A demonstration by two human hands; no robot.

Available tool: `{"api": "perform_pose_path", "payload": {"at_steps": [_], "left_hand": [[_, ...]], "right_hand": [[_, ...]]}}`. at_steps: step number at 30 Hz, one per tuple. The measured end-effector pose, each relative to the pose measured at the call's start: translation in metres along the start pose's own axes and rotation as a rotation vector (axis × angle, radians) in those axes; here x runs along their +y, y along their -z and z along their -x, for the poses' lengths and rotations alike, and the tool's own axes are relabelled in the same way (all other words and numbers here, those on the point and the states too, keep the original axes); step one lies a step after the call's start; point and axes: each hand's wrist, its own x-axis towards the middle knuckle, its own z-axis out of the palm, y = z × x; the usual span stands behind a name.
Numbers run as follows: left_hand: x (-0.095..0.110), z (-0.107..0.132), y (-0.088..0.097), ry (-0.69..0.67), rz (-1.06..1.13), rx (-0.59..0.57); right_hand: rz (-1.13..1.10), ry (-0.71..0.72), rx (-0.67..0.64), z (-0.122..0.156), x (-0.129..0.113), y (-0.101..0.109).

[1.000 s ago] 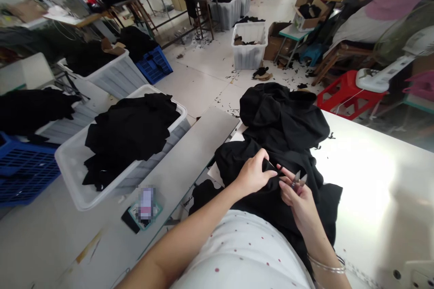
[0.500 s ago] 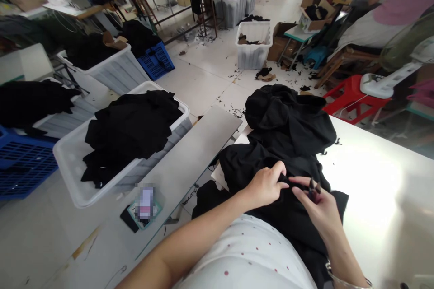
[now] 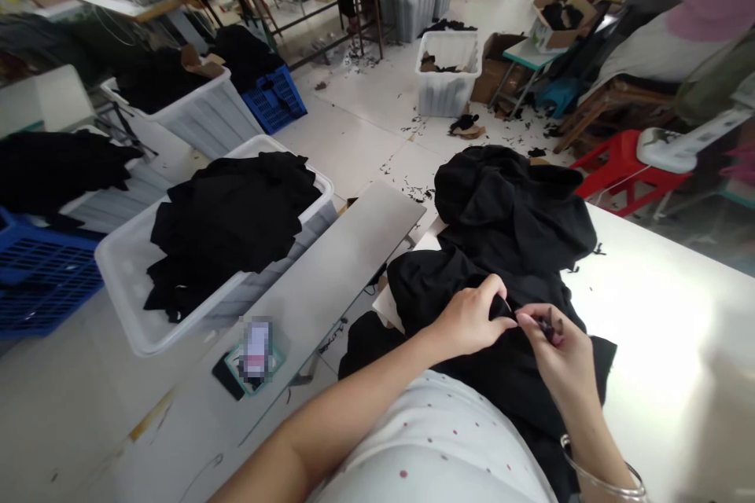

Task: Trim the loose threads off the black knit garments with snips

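Observation:
Black cloth (image 3: 513,212), apparently a garment, lies heaped over the corner of a white table and hangs down in front of me. My left hand (image 3: 469,322) is closed on a small fold of it, pinched between thumb and index finger. Close beside it, my right hand (image 3: 563,357) has thumb and index fingertips pressed together at the edge of that fold. Tucked in its curled fingers is a small dark pointed tool that looks like thread snips (image 3: 551,324). Whether the right fingertips grip cloth or a thread is too small to tell.
Left of me runs a narrow grey bench (image 3: 354,240) bearing a phone-like object (image 3: 256,350), blurred out. A white bin (image 3: 127,295) of black cloth pieces stands beyond it. The white table (image 3: 666,291) extends right, toward a red stool (image 3: 613,173). Co-workers sit farther off.
My right thumb and index finger have come together and moved up against the left hand's fold. The snips' tips have turned and show less. The view has shifted slightly.

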Motion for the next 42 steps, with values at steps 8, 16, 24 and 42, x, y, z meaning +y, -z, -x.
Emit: {"api": "perform_pose_path", "payload": {"at_steps": [8, 16, 24, 42], "left_hand": [[-0.010, -0.005, 0.004, 0.041, 0.166, 0.111], [-0.014, -0.005, 0.010, 0.077, 0.345, -0.050], [-0.015, -0.004, 0.009, 0.118, 0.328, -0.009], [-0.011, -0.004, 0.005, 0.116, 0.290, -0.002]], "right_hand": [[-0.486, -0.180, -0.088, 0.000, 0.009, 0.004], [-0.244, -0.135, -0.265, 0.017, 0.015, 0.018], [-0.106, -0.035, -0.182, 0.022, 0.005, 0.015], [-0.076, -0.013, -0.112, 0.020, 0.003, 0.009]]}}
